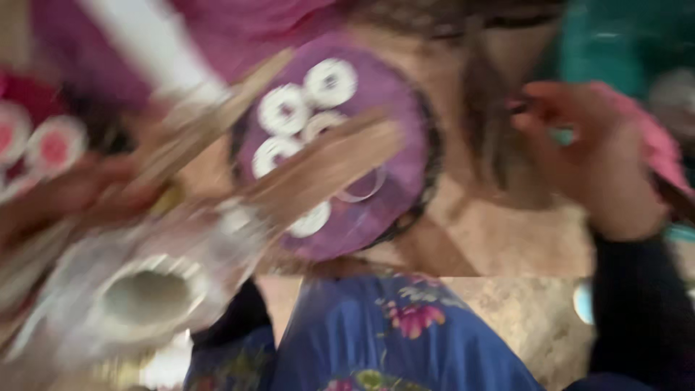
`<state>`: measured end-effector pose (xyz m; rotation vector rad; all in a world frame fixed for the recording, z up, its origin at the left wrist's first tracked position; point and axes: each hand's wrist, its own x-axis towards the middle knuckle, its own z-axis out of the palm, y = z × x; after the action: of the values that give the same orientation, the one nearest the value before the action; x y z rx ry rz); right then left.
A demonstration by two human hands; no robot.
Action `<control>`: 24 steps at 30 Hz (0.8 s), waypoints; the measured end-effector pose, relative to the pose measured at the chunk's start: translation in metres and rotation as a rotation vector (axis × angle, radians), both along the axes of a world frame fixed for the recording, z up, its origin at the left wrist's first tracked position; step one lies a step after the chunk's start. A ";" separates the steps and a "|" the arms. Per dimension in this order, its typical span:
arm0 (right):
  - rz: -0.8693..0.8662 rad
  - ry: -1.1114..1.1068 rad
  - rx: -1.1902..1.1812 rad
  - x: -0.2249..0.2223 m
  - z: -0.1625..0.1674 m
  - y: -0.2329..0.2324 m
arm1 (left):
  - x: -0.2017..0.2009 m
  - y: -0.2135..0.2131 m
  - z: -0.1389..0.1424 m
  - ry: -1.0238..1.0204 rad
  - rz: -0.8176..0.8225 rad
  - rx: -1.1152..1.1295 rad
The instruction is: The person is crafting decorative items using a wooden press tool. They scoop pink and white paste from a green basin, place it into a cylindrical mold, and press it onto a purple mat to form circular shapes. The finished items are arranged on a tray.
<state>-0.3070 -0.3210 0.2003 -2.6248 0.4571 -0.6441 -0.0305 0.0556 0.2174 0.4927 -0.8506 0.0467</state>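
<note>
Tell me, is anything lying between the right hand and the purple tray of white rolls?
Nothing visible does. The right hand hovers beside the purple tray, and only bare stone floor shows between them, though the picture is badly blurred.

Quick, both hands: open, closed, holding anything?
Left hand: badly blurred, seems closed around thin tan sticks; grip cannot be confirmed.
Right hand: fingers curled, raised beside the round purple tray; whether it holds anything cannot be told.
</note>
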 end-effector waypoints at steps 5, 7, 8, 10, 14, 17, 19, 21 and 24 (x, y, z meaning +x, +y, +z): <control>-0.339 0.011 -0.121 -0.116 0.071 -0.111 | -0.009 -0.046 0.005 0.006 0.022 0.014; -0.543 0.212 -0.050 -0.145 0.071 -0.144 | -0.016 -0.067 0.004 0.004 0.044 0.037; -0.655 0.406 -0.031 -0.158 0.067 -0.158 | -0.022 -0.076 0.004 0.000 0.060 0.047; -0.682 0.702 -0.314 -0.179 0.054 -0.185 | -0.036 -0.097 0.002 -0.009 0.111 0.079; -0.783 0.999 -0.583 -0.197 -0.009 -0.236 | -0.067 -0.136 -0.003 -0.022 0.206 0.131; -0.747 0.897 -0.425 -0.198 -0.044 -0.274 | -0.089 -0.162 -0.008 -0.031 0.269 0.174; -0.733 0.924 -0.357 -0.191 -0.046 -0.287 | -0.100 -0.174 -0.011 -0.038 0.295 0.193; -0.676 0.984 -0.361 -0.189 -0.044 -0.299 | -0.106 -0.181 -0.010 -0.046 0.335 0.215; -0.526 1.113 -0.513 -0.186 -0.014 -0.299 | -0.107 -0.186 0.000 -0.080 0.383 0.234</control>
<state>-0.4928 -0.6199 0.1859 -3.1429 1.4750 0.7856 -0.1378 -0.1304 0.2174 0.8741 -0.8345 0.3232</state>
